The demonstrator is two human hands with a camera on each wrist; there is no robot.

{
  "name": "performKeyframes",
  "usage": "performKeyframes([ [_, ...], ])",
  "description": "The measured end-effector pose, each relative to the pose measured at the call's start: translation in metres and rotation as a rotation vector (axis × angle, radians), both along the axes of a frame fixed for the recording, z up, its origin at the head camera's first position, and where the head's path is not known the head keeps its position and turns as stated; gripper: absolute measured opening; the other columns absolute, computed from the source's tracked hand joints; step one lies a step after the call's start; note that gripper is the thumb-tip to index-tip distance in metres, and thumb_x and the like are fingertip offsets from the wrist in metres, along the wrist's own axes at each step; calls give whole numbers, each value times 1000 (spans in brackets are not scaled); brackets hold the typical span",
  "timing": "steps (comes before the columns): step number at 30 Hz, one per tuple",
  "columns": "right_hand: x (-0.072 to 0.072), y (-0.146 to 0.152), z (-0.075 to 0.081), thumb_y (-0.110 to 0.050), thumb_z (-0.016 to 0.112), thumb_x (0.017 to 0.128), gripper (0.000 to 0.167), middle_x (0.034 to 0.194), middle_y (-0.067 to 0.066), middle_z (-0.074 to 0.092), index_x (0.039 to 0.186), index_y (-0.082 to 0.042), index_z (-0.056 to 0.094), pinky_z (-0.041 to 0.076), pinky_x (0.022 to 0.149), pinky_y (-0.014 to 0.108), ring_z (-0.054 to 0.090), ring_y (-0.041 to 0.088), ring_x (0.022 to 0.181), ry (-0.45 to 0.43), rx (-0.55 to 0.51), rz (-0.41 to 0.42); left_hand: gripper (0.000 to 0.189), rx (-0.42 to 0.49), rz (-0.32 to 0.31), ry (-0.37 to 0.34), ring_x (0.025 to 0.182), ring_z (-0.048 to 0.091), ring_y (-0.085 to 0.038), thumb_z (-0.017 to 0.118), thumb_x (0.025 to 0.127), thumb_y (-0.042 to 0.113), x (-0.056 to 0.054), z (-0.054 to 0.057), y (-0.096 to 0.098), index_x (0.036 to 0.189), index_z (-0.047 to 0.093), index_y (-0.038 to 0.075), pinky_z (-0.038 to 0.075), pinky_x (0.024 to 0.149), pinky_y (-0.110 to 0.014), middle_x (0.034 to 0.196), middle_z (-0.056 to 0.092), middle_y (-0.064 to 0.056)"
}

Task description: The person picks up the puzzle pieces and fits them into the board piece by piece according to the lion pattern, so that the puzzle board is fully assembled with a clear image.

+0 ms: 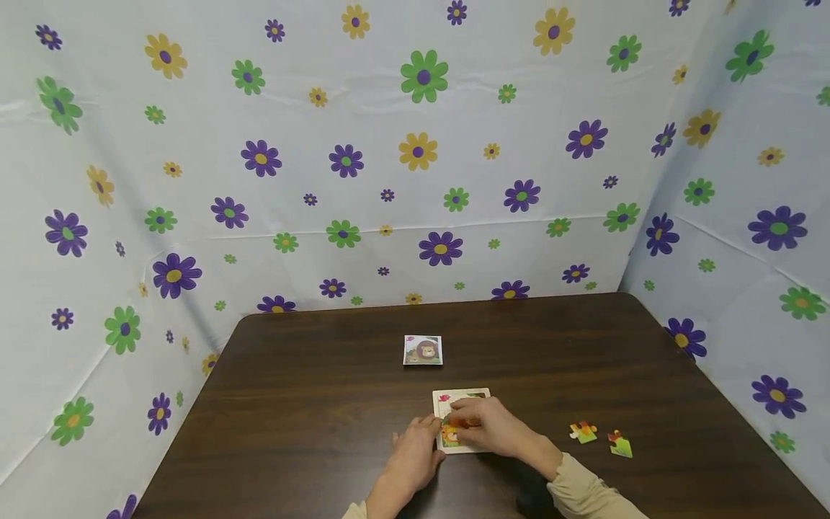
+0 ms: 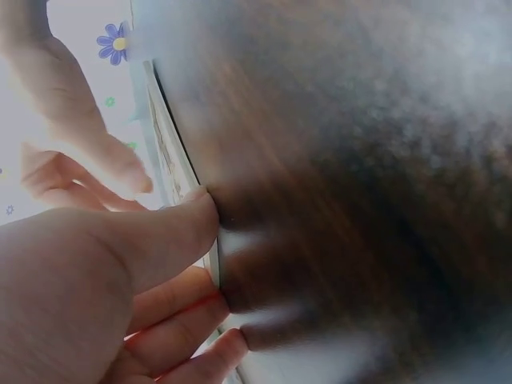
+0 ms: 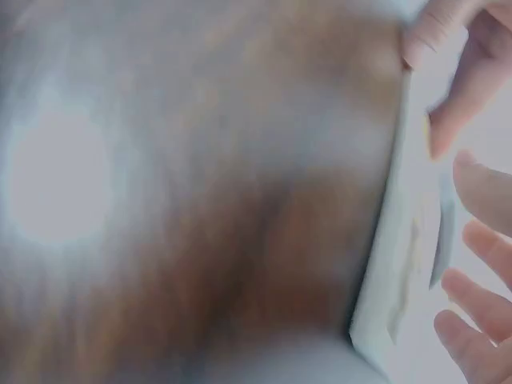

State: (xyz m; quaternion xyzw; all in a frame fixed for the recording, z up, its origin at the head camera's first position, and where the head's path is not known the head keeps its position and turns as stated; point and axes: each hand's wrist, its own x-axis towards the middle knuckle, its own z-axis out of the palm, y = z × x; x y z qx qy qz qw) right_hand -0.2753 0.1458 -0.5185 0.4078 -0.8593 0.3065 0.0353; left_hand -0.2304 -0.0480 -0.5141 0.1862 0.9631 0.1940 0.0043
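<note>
A square wooden jigsaw puzzle board [image 1: 476, 450] lies on the table, partly filled with coloured pieces. At its left edge my left hand [image 1: 413, 450] grips it, thumb near the front corner and fingers along the side. Over the middle of the board, my right hand [image 1: 489, 427] has its fingers curled down around a puzzle piece. In the right wrist view that piece [image 3: 442, 244] shows as a thin tilted edge close to the fingertips. Its picture is mostly hidden by the hand. The left wrist view shows the left thumb [image 2: 180, 232] against the board's edge [image 2: 172, 136].
Two loose puzzle pieces lie right of the board, one orange and yellow [image 1: 583, 432], the other green and red [image 1: 619, 444]. Behind the board is a small lion picture card [image 1: 423, 351]. The dark wooden table [image 1: 311, 404] meets a flowered cloth [image 1: 363, 180] at the back.
</note>
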Motion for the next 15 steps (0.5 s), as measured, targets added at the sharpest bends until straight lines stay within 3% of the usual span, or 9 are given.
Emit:
performKeyframes([
  [2,0,9,4,-8,76,80,30,113,15,68,109,-2,71,54,82,37,65,28,102,-32,-31,-46,47,3,0,4,114,55,-29,78,78,16,0,-1,1,120,63,4,44,77,-68,125,62,-10],
  [7,1,41,13,-12,79,77,40,114,13,68,115,-1,68,52,84,45,65,30,103,-18,-23,-160,47,10,11,1,114,56,-29,78,78,16,1,-2,1,120,64,4,44,77,-68,124,62,-11],
  [15,4,103,15,-19,81,75,49,115,15,67,117,1,65,51,83,48,63,35,103,-9,20,-300,47,22,18,-14,114,56,-30,78,77,16,1,1,2,120,64,3,43,78,-69,124,62,-12],
])
